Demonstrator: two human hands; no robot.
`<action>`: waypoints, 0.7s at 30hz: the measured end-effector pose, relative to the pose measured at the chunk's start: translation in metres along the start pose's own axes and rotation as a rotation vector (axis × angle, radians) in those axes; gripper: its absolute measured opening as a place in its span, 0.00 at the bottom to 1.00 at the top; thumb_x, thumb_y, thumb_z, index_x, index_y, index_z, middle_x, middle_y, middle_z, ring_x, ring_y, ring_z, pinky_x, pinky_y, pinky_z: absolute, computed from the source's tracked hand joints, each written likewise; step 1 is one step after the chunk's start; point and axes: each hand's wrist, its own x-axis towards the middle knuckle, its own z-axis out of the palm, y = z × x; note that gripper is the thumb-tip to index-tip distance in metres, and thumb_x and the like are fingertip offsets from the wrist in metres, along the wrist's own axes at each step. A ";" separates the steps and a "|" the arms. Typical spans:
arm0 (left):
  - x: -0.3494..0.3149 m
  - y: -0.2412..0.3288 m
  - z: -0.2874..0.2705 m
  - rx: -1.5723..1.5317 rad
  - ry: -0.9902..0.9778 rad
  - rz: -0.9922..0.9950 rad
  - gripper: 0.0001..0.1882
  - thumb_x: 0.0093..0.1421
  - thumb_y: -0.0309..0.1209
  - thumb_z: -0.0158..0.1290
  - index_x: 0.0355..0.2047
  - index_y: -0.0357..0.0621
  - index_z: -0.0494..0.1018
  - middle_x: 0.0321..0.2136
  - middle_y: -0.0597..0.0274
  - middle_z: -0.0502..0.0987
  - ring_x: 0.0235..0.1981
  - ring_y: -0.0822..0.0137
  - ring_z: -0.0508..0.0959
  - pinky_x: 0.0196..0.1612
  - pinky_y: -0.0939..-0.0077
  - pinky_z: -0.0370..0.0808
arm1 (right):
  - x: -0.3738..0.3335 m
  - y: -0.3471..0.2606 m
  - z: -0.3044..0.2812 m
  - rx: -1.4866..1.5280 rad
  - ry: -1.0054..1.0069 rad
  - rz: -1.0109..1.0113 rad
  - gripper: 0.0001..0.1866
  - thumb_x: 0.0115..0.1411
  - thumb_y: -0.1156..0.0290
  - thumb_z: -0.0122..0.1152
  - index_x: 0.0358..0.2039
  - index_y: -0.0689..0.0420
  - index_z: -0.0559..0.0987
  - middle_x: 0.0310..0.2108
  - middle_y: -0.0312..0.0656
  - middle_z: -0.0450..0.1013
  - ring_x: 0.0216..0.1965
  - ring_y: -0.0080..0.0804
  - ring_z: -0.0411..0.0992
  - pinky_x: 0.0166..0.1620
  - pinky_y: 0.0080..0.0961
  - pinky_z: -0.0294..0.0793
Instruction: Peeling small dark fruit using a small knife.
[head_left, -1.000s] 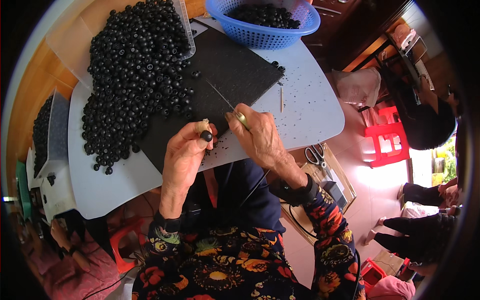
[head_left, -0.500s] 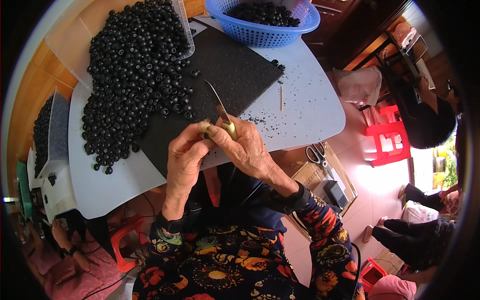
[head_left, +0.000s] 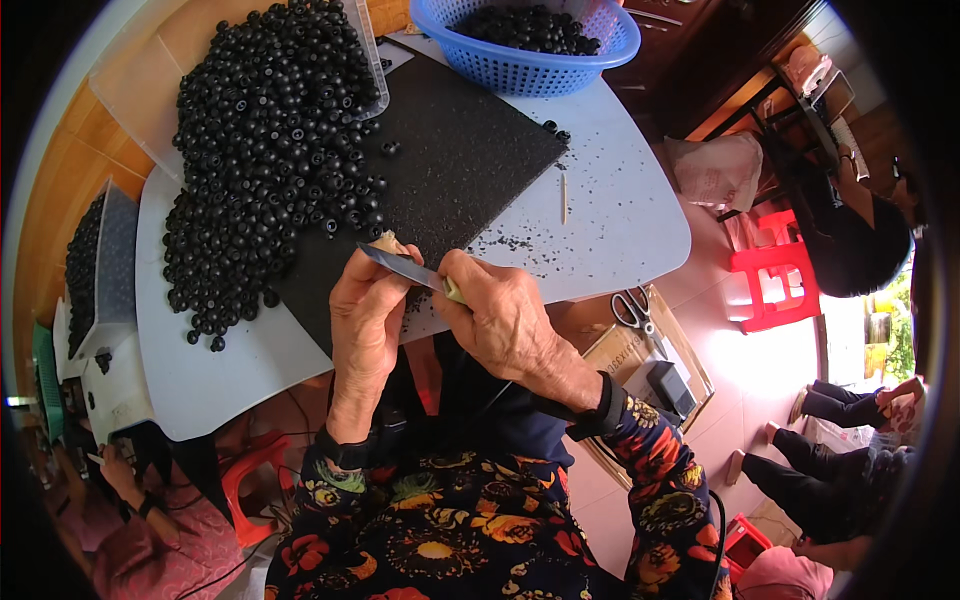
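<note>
My right hand (head_left: 505, 318) is closed round the pale green handle of a small knife (head_left: 408, 267). The blade points left and lies across the fingertips of my left hand (head_left: 362, 325). The left fingers are pinched together, and one fingertip has a tan wrap on it. Whatever they hold is hidden behind the blade and fingers. Both hands are above the near edge of a dark square mat (head_left: 460, 140). Just beyond the left hand spreads a large heap of small round black rubbery pieces (head_left: 270, 150), hollow on one side.
A clear plastic bin (head_left: 130, 110) lies tipped behind the heap. At the back stands a blue basket (head_left: 520, 72) of black pieces. A thin white stick (head_left: 564, 198) and black crumbs lie on the pale table (head_left: 620, 220). Scissors (head_left: 632, 310) rest on cardboard below right. Other people sit nearby.
The knife has swung from pointing up and away to lying leftward over the left fingertips. My right hand has turned and moved slightly right and nearer.
</note>
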 end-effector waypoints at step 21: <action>0.000 -0.002 0.005 0.045 0.068 0.068 0.09 0.56 0.20 0.49 0.39 0.37 0.71 0.34 0.64 0.72 0.39 0.74 0.72 0.48 0.79 0.68 | 0.001 0.001 0.006 -0.015 0.009 0.016 0.10 0.53 0.74 0.57 0.27 0.61 0.64 0.18 0.50 0.67 0.21 0.52 0.70 0.23 0.39 0.67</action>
